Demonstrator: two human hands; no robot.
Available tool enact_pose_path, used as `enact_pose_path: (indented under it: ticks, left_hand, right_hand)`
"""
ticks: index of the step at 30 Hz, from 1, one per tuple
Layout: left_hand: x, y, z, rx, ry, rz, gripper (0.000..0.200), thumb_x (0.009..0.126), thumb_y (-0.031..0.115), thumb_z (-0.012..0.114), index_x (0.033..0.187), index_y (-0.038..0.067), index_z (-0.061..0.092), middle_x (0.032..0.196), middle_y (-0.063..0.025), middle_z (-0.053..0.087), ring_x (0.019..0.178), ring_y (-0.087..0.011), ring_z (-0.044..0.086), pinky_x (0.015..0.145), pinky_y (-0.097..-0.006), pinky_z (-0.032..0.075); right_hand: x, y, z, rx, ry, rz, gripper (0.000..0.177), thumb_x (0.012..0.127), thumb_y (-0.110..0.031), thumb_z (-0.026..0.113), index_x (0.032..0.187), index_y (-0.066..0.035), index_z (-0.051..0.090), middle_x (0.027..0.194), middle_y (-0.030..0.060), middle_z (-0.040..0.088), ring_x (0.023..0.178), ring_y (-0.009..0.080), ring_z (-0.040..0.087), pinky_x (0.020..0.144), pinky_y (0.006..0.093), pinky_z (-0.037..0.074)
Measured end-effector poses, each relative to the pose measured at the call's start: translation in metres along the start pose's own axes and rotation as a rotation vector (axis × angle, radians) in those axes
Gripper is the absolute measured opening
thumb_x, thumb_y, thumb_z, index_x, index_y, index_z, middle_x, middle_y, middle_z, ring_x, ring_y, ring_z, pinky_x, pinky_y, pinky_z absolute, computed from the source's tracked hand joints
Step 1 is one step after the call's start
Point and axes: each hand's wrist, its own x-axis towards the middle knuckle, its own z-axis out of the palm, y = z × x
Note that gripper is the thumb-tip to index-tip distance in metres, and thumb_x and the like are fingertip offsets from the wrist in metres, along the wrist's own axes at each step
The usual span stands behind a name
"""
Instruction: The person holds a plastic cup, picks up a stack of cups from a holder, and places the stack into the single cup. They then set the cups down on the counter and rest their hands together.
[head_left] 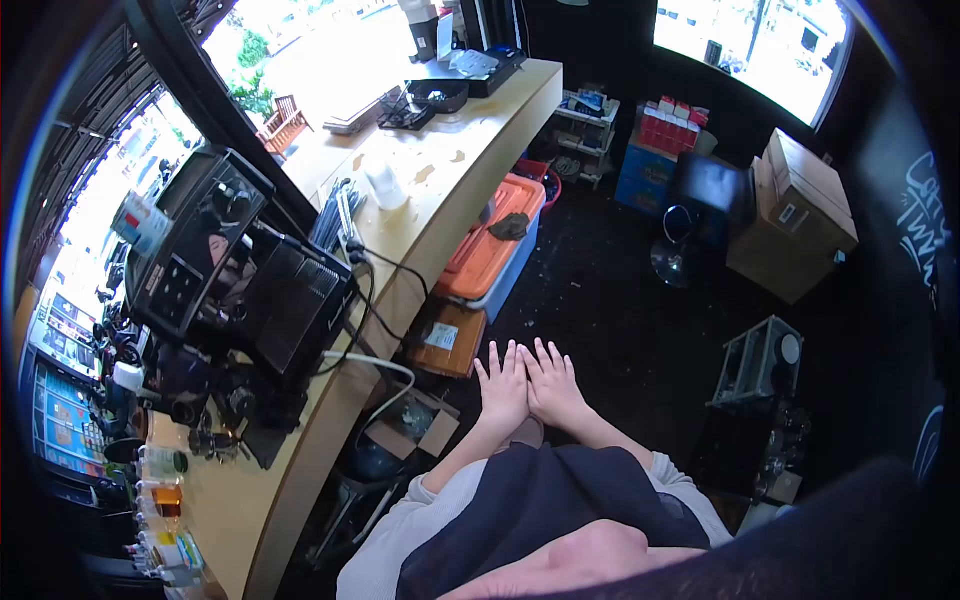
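Both hands are held out in front of the body, palms down, over the dark floor. My left hand (503, 385) has its fingers spread and holds nothing. Beside it, my right hand (553, 383) is also spread and bare, and the two touch or nearly touch along their inner edges. Light sleeves and a dark apron (560, 500) show below them. Nearest to the hands is a brown wooden box (447, 340) under the counter, just to the left.
A wooden counter (450, 190) runs along the left, bearing a coffee machine (230, 260) and a white bottle (383, 185). Orange-lidded bins (500, 230) stand beneath. Farther right are a stool (705, 190), a cardboard box (790, 225) and a small rack (755, 360).
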Motion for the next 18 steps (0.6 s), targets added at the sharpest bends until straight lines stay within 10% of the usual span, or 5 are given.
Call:
enact_pose_path:
  ticks: [18]
  left_hand:
    - [0.176, -0.142, -0.043, -0.034, 0.097, -0.370, 0.071, 0.085, 0.027, 0.056, 0.149, 0.006, 0.035, 0.156, -0.0108, 0.032, 0.146, -0.0389, 0.021, 0.113, -0.0647, 0.018]
  right_hand:
    - [0.270, -0.002, 0.015, 0.096, 0.022, -0.334, 0.064, 0.091, -0.030, 0.050, 0.150, -0.011, 0.035, 0.152, 0.0263, 0.031, 0.139, 0.0460, 0.028, 0.111, 0.0604, 0.024]
